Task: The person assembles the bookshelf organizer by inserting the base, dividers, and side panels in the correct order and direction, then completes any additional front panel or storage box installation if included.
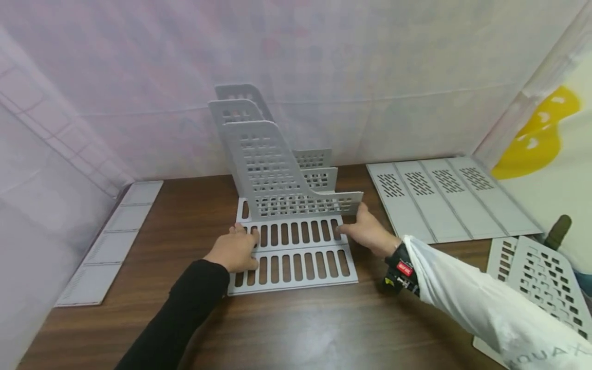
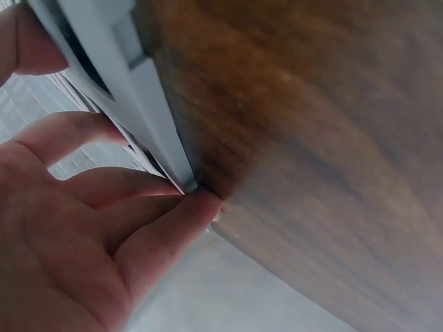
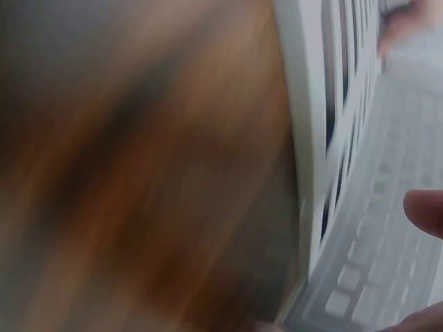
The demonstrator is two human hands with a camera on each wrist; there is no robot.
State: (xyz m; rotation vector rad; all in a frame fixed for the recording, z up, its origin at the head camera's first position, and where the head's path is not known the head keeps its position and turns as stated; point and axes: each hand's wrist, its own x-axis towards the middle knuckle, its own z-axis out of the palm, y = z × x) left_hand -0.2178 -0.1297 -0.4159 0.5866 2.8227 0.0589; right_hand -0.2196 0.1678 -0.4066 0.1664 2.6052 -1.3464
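A light grey file rack stands mid-table in the head view, with a slotted base panel lying flat. Three tall perforated dividers rise from its back part, sloping down to low right ends. At the base's left edge, my left hand grips the panel with the thumb on top; the left wrist view shows fingertips at its edge beside the wood. My right hand holds the right edge, thumb over the slots and fingers by the nearest divider's low end. Motion blurs the right wrist view, so the exact contact there is unclear.
Flat grey panels with slanted slots lie at the back right. More flat panels line the left table edge. Perforated sheets overlap at the right, beside a dark green rounded object. Pale sheeting hangs behind the table.
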